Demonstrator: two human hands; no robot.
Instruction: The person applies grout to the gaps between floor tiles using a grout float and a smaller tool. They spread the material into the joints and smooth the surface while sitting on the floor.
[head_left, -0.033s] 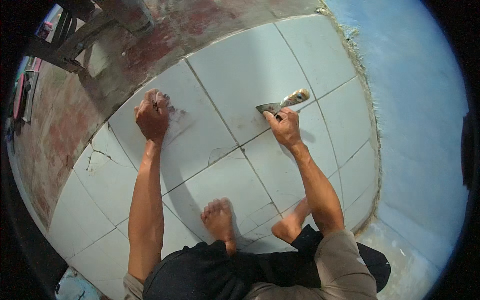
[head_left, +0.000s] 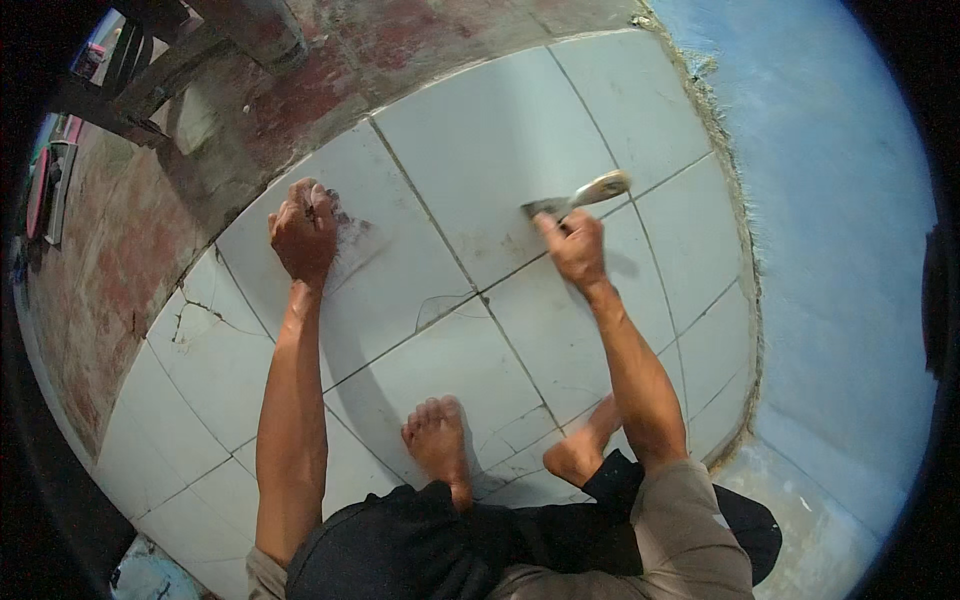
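My right hand [head_left: 577, 245] grips a putty knife [head_left: 600, 188] with a pale handle and a short metal blade. Its blade points left, low over a white floor tile [head_left: 490, 140]; whether it touches cannot be told. Over on the left, my left hand [head_left: 303, 235] is closed in a loose fist, resting on or just above another tile. Whatever its fingers may hold is hidden. Beside that fist, a smear of grey-white powder with dark bits [head_left: 350, 228] lies on the tile.
Dark grout lines [head_left: 425, 205] part the white tiles. Cracks run through a tile [head_left: 205, 310] at the left. A blue wall [head_left: 830, 200] rises on the right, and a worn reddish floor [head_left: 110, 260] borders the tiles. Dark wooden furniture [head_left: 150, 80] stands at the upper left. My bare feet [head_left: 437, 440] are on the tiles.
My right hand has shifted slightly right with the putty knife, which has turned a little and is smeared by motion. My left hand stays in place.
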